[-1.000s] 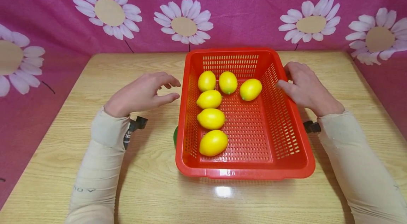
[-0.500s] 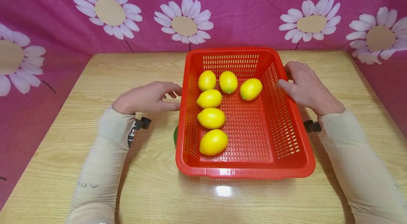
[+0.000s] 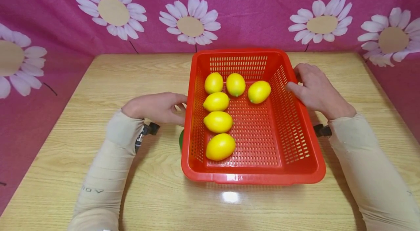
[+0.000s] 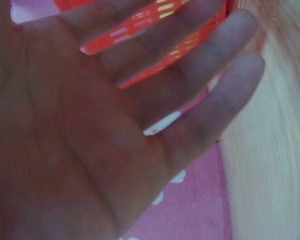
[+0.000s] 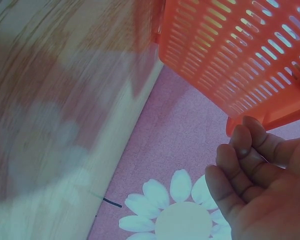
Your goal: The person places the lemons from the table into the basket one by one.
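A red plastic basket [image 3: 252, 178] with slotted walls sits on the table in the head view. Several yellow lemons [image 3: 218, 122] lie inside, most along its left wall and a few toward the back. My right hand [image 3: 318, 89] grips the right rim, thumb over the inner side and curled fingers [image 5: 230, 175] outside in the right wrist view. Beside the left wall is my left hand [image 3: 160, 108], its fingertips hidden behind the rim. Those fingers [image 4: 215, 100] are spread and fairly straight in the left wrist view; contact with the wall cannot be told.
Partly hidden by the basket's left side, a dark green rounded thing [image 3: 181, 140] shows on the wooden table [image 3: 157, 194]. A pink cloth [image 3: 249, 8] with large white daisies hangs behind the table and along both sides.
My left hand has moved right and toward the near side, so its fingertips now pass behind the left rim. The right hand, basket and lemons stay in place.
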Available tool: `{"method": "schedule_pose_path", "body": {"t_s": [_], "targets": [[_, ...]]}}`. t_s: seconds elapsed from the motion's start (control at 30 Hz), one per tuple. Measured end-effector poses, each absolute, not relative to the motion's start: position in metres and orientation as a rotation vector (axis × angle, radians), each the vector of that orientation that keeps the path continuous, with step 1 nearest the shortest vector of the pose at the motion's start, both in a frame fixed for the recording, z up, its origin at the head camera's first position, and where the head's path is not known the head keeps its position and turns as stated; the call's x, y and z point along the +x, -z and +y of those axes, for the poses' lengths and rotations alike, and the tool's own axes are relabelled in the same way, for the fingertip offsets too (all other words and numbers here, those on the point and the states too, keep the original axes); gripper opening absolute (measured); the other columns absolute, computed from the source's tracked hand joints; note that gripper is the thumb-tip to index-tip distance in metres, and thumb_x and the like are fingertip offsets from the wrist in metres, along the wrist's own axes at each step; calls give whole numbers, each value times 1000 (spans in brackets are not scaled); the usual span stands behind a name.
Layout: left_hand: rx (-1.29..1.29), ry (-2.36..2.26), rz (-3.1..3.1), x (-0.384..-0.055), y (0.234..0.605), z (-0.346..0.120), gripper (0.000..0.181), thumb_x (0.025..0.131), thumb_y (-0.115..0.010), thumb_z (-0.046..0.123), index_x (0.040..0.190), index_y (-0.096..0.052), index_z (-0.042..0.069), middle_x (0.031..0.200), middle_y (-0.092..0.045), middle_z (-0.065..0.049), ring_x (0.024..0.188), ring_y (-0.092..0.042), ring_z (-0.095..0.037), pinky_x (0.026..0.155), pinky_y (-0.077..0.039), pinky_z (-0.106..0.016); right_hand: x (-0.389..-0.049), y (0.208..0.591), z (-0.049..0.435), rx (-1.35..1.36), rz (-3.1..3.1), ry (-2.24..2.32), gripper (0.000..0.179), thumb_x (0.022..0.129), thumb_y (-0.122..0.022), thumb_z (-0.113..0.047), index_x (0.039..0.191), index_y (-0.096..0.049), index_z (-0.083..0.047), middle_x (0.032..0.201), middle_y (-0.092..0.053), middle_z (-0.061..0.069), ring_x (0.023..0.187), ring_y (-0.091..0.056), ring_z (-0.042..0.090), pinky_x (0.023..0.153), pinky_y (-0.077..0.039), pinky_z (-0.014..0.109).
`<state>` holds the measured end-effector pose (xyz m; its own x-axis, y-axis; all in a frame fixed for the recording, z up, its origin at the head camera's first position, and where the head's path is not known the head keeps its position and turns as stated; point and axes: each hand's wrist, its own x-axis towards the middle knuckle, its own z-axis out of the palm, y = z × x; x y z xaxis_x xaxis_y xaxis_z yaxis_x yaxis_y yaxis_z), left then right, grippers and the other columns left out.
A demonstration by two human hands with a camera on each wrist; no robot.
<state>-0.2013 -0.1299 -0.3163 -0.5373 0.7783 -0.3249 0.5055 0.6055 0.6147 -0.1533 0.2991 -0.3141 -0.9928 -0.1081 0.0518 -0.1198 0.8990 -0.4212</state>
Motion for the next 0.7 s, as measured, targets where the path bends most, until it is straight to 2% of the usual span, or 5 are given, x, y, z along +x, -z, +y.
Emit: {"method": "schedule_pose_path", "body": {"t_s": [0.23,0.5,0.7], "targets": [[1048,-654,2170,-200,319,-125,54,90,-77,41,137,-62,22,130,-71,6,118,-66,-16,105,-55,-42,-153,314,299,167,-3040,-684,34,98,-53,-26,117,-57,2,109,-60,20,102,-51,34,85,-44,50],[972,-667,2057,-197,324,-121,66,82,-85,45,140,-60,25,130,-71,9,119,-63,-13,112,-50,-42,-152,314,298,162,-3051,-702,35,98,-52,-25,119,-56,2,110,-60,19,102,-51,33,84,-47,49],[958,-694,1952,-195,326,-118,62,80,-87,41,136,-64,28,126,-72,14,115,-64,-11,112,-49,-37,-152,314,299,169,-3046,-704,34,98,-52,-25,119,-57,1,110,-61,19,101,-51,32,83,-46,48]]}}
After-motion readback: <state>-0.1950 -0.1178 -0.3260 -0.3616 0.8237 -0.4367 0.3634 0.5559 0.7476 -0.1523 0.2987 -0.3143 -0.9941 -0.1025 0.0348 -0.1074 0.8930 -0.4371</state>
